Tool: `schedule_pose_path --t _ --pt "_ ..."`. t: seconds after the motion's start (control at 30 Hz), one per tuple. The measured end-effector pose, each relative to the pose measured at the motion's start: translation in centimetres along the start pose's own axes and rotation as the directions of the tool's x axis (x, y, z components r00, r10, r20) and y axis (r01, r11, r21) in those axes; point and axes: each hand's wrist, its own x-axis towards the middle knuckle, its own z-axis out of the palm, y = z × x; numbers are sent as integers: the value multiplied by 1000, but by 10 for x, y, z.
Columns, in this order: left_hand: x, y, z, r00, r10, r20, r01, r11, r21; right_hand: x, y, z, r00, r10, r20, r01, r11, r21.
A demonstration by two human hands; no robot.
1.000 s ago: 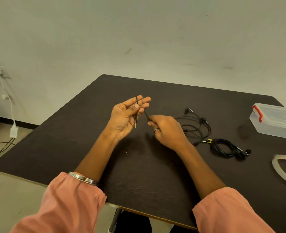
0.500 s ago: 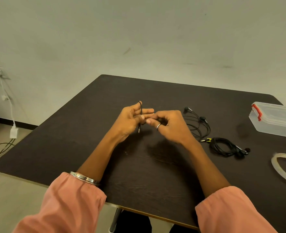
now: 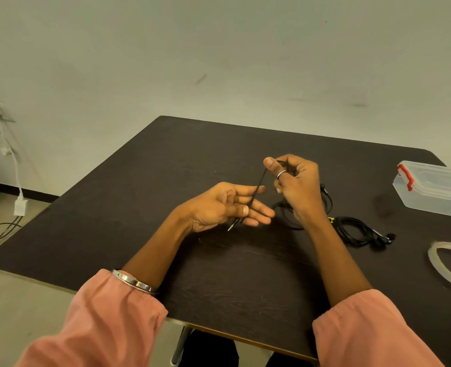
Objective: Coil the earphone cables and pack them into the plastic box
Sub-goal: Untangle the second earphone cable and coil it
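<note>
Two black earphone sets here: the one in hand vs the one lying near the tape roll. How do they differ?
The earphone cable in hand runs taut between the left hand and the right hand, its bare metal plug hanging below the left fingers; the rest lies loose on the table. The bundled earphones lie untouched, gathered, showing a yellow bit. Both are black; neither is in the plastic box.

A dark wooden table [image 3: 144,197] stands against a plain pale wall [image 3: 219,49], beige floor [image 3: 12,300] below.
</note>
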Motion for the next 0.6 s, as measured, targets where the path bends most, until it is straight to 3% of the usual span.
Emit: schedule_pose_path --t 0.23,0.33,0.4,0.5,0.6 --pt "-4 3 -3 985 169 41 -162 976 -144 2 21 4 1000 -9 20 12 985 -171" --pt "-6 9 -9 952 277 -134 -302 920 -249 -2 26 8 982 -79 174 137 925 -356" --pt "-8 14 -16 901 303 -311 -397 864 -309 -7 28 12 931 -66 358 258 814 -521" --pt "-9 17 -28 789 225 -572 -445 851 -279 -15 23 24 809 61 585 391 688 -611" --pt "-7 15 -34 701 159 -695 -414 885 -215 -23 11 36 717 95 690 515 595 -617"
